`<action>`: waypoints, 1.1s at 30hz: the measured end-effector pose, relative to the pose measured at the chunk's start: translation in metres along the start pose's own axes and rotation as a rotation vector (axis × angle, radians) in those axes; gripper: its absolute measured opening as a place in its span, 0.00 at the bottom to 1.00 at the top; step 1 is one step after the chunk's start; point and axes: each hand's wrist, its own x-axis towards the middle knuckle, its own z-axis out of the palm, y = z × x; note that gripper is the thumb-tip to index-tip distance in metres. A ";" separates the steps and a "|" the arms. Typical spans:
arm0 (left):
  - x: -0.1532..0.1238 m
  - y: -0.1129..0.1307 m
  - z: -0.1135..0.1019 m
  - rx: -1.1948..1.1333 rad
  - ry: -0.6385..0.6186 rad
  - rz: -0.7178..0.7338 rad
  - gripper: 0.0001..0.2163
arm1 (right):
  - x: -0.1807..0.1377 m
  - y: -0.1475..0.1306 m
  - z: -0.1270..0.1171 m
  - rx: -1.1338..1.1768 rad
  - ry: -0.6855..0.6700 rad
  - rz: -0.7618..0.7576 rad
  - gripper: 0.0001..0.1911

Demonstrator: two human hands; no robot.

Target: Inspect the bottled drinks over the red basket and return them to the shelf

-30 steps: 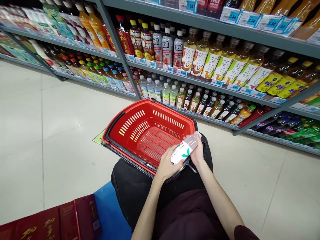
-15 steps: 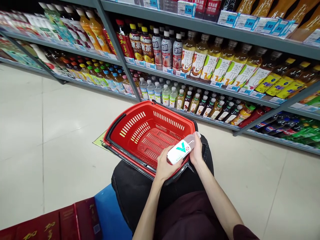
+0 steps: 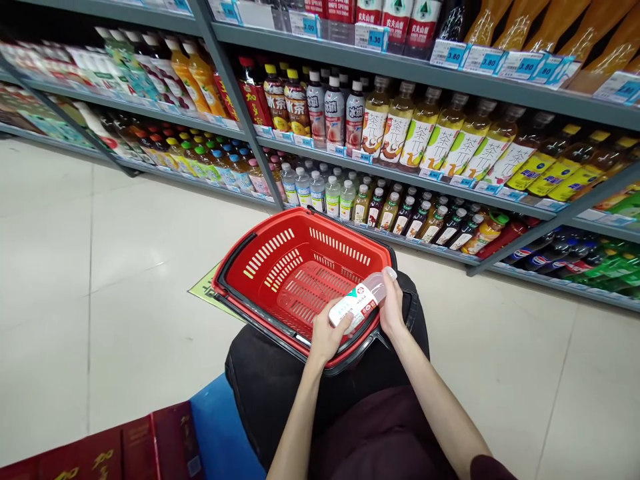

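A drink bottle point(image 3: 356, 303) with a white label and a pale cap lies tilted between my two hands, its cap end up and to the right. My left hand point(image 3: 327, 333) is wrapped round the bottom end of the bottle. Closed about the neck and cap is my right hand point(image 3: 393, 303). Beneath the bottle a red shopping basket point(image 3: 255, 230) with black handles rests on my lap, and I see nothing inside it. Some of the bottle's label is covered by my left fingers.
Shelves point(image 3: 400, 177) of bottled drinks run across the front, with price tags along their edges. Dark red cartons point(image 3: 100, 447) stand at the lower left beside a blue surface point(image 3: 220, 427). A green-yellow sheet point(image 3: 205, 290) shows past the basket's left side. Pale floor tiles point(image 3: 150, 267) lie around.
The bottle has been turned about its long axis in my hands, so the green mark has rolled away and red print shows. Both hands keep their hold.
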 end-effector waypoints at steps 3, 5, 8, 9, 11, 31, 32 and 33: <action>-0.001 0.000 -0.001 -0.014 -0.020 -0.007 0.29 | 0.002 0.003 -0.001 -0.017 0.004 -0.002 0.29; -0.001 0.002 -0.001 0.142 0.028 0.079 0.26 | 0.003 0.005 -0.002 -0.013 0.007 -0.007 0.29; -0.001 0.005 0.004 0.380 0.090 0.260 0.25 | 0.005 0.007 -0.003 -0.015 0.017 -0.024 0.31; -0.001 0.005 0.006 0.425 0.101 0.315 0.26 | 0.006 0.008 -0.003 -0.014 0.021 -0.030 0.32; -0.002 0.003 0.011 0.483 0.113 0.405 0.27 | 0.006 0.008 -0.001 0.001 0.033 -0.027 0.33; -0.022 0.036 0.056 -0.280 -0.224 0.112 0.38 | 0.006 -0.070 0.023 0.173 -0.496 0.125 0.32; -0.022 0.039 0.059 -0.226 -0.186 0.148 0.38 | 0.006 -0.073 0.024 0.166 -0.504 0.138 0.32; -0.022 0.040 0.062 -0.165 -0.137 0.193 0.38 | 0.006 -0.075 0.025 0.157 -0.499 0.145 0.32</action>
